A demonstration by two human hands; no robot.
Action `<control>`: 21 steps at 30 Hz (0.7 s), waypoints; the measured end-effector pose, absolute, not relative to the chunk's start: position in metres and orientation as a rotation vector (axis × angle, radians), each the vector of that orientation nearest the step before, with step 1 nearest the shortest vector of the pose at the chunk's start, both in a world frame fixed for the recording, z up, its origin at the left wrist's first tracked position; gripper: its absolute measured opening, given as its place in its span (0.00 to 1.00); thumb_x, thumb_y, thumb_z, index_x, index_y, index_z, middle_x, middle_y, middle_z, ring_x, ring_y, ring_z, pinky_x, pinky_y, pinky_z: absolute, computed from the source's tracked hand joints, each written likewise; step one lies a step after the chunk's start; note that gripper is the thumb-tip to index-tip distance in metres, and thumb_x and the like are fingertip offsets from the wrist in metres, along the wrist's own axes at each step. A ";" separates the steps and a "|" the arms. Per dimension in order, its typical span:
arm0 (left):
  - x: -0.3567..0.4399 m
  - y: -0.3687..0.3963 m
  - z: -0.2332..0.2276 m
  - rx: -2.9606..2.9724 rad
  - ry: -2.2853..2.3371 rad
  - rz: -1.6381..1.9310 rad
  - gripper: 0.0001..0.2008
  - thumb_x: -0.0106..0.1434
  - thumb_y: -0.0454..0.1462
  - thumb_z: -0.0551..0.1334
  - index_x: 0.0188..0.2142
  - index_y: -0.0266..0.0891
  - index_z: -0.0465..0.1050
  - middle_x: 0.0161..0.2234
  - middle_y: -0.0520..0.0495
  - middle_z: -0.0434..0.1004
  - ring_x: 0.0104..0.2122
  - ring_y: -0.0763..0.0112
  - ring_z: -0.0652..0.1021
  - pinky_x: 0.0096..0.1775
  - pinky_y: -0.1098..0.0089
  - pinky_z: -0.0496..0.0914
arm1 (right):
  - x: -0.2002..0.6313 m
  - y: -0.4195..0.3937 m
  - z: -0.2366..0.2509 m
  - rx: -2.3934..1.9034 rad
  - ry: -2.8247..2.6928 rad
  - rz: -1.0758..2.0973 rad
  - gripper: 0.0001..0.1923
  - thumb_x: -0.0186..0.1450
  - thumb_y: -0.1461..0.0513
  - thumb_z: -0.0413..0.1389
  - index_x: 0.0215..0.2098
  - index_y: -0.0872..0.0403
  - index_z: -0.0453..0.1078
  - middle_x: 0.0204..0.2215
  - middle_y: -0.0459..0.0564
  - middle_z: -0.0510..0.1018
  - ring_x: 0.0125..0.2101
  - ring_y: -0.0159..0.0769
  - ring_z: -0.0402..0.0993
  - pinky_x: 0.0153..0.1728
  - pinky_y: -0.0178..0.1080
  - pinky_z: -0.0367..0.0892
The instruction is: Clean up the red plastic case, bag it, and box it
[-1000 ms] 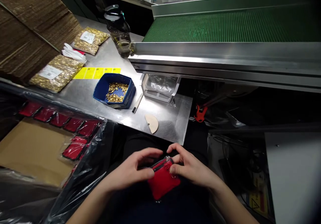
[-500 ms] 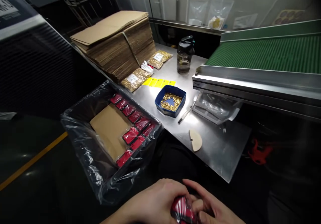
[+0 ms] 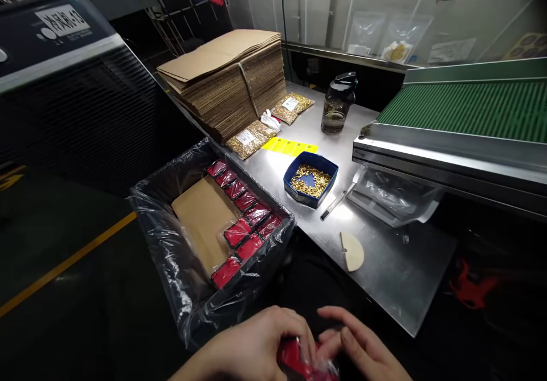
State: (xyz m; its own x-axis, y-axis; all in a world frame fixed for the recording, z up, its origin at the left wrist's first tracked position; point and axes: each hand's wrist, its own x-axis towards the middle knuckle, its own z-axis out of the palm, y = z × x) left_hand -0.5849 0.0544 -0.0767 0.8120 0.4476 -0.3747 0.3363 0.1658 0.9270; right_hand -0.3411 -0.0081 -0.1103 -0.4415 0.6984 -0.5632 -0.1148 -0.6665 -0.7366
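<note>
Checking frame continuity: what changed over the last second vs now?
The view swung left and up, bringing the lined box of red pouches and the cardboard stack into frame. The left hand and right hand slid to the bottom edge, and the red pouch between them now looks bunched and mostly covered. Unchanged: both hands keep their grip on it; the blue tray and bottle stay put.

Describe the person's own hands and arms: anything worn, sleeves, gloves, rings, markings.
Both hands are bare: no gloves on the left hand or the right hand. No rings, watch or markings show on the fingers or the backs of the hands. Nails look short and unpainted. Only the left wrist is in view, with no cuff or sleeve on it; the arms are cut off by the frame's bottom edge.
</note>
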 end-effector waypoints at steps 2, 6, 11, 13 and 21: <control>-0.604 0.067 -0.065 1.333 0.783 0.087 0.15 0.46 0.35 0.72 0.36 0.40 0.77 0.35 0.51 0.80 0.32 0.68 0.76 0.34 0.71 0.70 | -0.332 -0.004 -0.113 -1.348 -0.915 2.009 0.36 0.66 0.34 0.51 0.57 0.51 0.72 0.38 0.55 0.84 0.48 0.50 0.78 0.62 0.53 0.62; -0.672 0.121 -0.043 1.354 1.149 0.235 0.13 0.49 0.36 0.73 0.33 0.38 0.74 0.34 0.52 0.78 0.33 0.69 0.75 0.34 0.72 0.69 | -0.309 -0.003 -0.122 -1.470 -0.906 1.873 0.34 0.67 0.35 0.49 0.53 0.49 0.75 0.34 0.54 0.82 0.46 0.50 0.77 0.58 0.49 0.66; -0.764 0.213 -0.060 1.296 1.589 0.221 0.23 0.46 0.41 0.74 0.42 0.41 0.74 0.32 0.53 0.80 0.33 0.63 0.79 0.33 0.69 0.73 | -0.300 -0.007 -0.124 -1.530 -0.848 1.876 0.33 0.64 0.34 0.54 0.50 0.49 0.77 0.31 0.52 0.81 0.39 0.47 0.78 0.48 0.45 0.71; -0.784 0.240 -0.080 1.255 1.603 0.166 0.26 0.40 0.42 0.75 0.39 0.40 0.74 0.31 0.52 0.81 0.33 0.60 0.80 0.33 0.67 0.75 | -0.302 -0.009 -0.125 -1.524 -0.854 1.886 0.33 0.62 0.34 0.56 0.49 0.49 0.78 0.30 0.51 0.81 0.37 0.46 0.77 0.45 0.44 0.72; -0.787 0.300 -0.149 1.186 1.498 -0.001 0.32 0.34 0.49 0.78 0.39 0.41 0.75 0.37 0.46 0.84 0.40 0.54 0.83 0.42 0.61 0.79 | -0.299 -0.024 -0.141 -1.558 -0.840 1.855 0.26 0.69 0.39 0.53 0.49 0.48 0.76 0.32 0.50 0.81 0.39 0.42 0.75 0.46 0.42 0.67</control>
